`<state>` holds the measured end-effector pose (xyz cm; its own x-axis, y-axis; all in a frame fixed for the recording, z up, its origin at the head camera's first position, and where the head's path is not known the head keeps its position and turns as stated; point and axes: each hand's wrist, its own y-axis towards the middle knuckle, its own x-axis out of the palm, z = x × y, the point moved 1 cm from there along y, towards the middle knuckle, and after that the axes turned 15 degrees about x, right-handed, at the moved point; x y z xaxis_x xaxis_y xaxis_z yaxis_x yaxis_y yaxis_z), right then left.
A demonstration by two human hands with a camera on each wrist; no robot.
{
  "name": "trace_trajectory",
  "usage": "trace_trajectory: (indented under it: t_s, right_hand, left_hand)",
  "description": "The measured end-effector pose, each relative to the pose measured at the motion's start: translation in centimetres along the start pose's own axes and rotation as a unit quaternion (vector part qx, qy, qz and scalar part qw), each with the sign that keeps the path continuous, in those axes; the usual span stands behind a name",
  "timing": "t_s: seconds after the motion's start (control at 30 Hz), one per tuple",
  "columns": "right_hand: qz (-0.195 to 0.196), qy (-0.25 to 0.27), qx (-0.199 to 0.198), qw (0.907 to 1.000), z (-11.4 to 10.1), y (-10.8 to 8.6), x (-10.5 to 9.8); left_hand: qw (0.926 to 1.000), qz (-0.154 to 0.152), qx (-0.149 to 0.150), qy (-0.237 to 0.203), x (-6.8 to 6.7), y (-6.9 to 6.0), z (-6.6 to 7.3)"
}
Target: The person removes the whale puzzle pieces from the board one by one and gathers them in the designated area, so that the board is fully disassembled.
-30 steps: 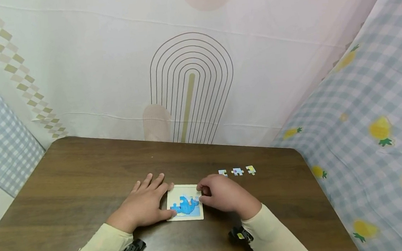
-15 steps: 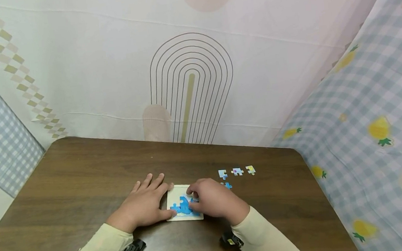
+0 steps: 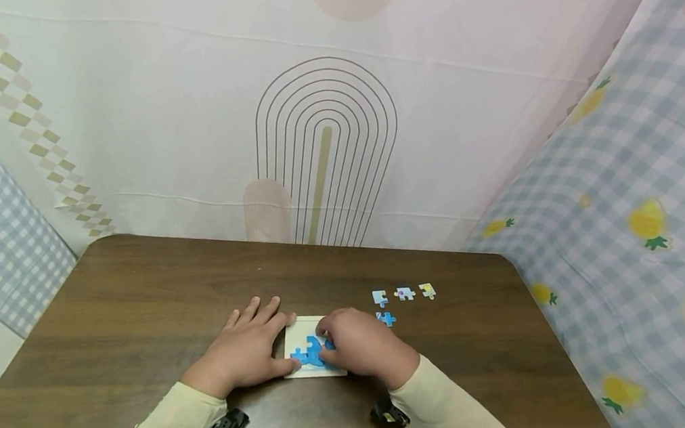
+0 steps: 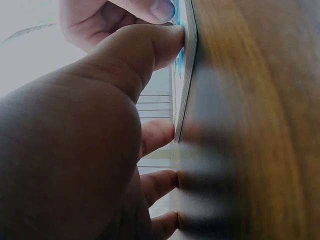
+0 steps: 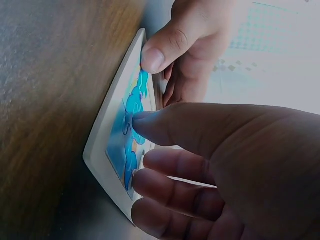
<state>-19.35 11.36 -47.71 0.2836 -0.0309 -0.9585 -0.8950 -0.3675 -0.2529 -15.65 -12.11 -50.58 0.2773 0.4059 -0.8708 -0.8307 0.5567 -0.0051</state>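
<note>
1. The left hand (image 3: 241, 353) is resting wide-fingered, thumb touching the puzzle board (image 3: 300, 324) on the table (image 3: 155, 305).
2. The right hand (image 3: 365, 345) is touching its blue pieces (image 3: 313, 352) by thumb; whether it is pinching any, I cannot tell.
3. Farther off, 4 loose pieces (image 3: 404, 294) are lying.

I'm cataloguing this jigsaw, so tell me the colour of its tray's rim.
The jigsaw tray has a cream rim, best seen in the head view.

Puzzle board (image 3: 293, 337) on the table (image 3: 172, 290), right hand (image 3: 366, 344) over it!
Beyond that hand, three pieces (image 3: 405, 293) abreast, another piece (image 3: 386, 319) before the leftmost.
</note>
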Motion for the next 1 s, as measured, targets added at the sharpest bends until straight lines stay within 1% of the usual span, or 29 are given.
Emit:
trace_trajectory:
  t_s: [0.23,0.47,0.67,1.0]
  right_hand:
    - [0.01,-0.02,0.007,0.9997,-0.4,0.0,0.2]
    - [0.008,-0.02,0.013,0.9997,-0.7,-0.2,0.2]
    - [0.013,-0.024,0.01,0.9996,-0.9,-0.2,0.0]
    - [0.016,-0.034,0.017,0.9992,-1.2,0.2,-0.2]
  left_hand:
    - [1.0,-0.004,-0.003,-0.005,0.0,0.0,0.0]
    - [0.9998,-0.011,-0.006,-0.013,0.2,0.0,0.0]
    - [0.9999,-0.007,-0.006,-0.007,0.2,0.1,-0.1]
    - [0.9999,-0.009,-0.007,-0.005,0.2,0.2,-0.4]
